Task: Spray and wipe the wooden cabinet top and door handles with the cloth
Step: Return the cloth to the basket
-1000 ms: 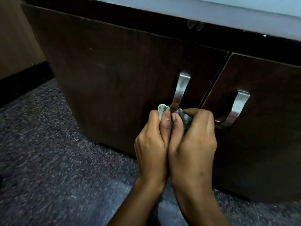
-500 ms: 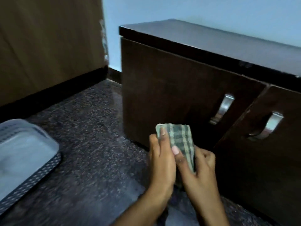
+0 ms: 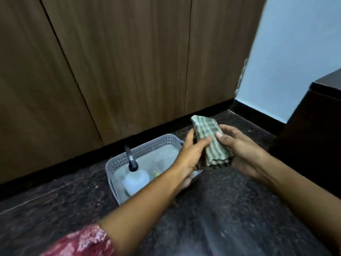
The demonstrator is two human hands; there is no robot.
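Note:
A folded green checked cloth [image 3: 210, 139] is held in front of me by both hands. My left hand [image 3: 190, 154] grips its left side with the thumb on top. My right hand [image 3: 241, 152] supports it from the right and underneath. The dark wooden cabinet [image 3: 317, 130] shows only as a corner at the far right; its doors and handles are out of view. A clear spray bottle [image 3: 135, 179] with a black nozzle lies in a grey perforated basket [image 3: 147, 146] on the floor, just left of and below my hands.
Tall brown wooden panels [image 3: 120, 61] with a black skirting fill the back. A pale blue wall [image 3: 295, 52] stands at the right. The floor [image 3: 55, 209] is dark speckled stone. A red patterned sleeve [image 3: 86, 241] shows at the bottom left.
The view has swung left, away from the cabinet doors and handles to the basket. Both hands came off the left handle and now hold the folded cloth above the basket.

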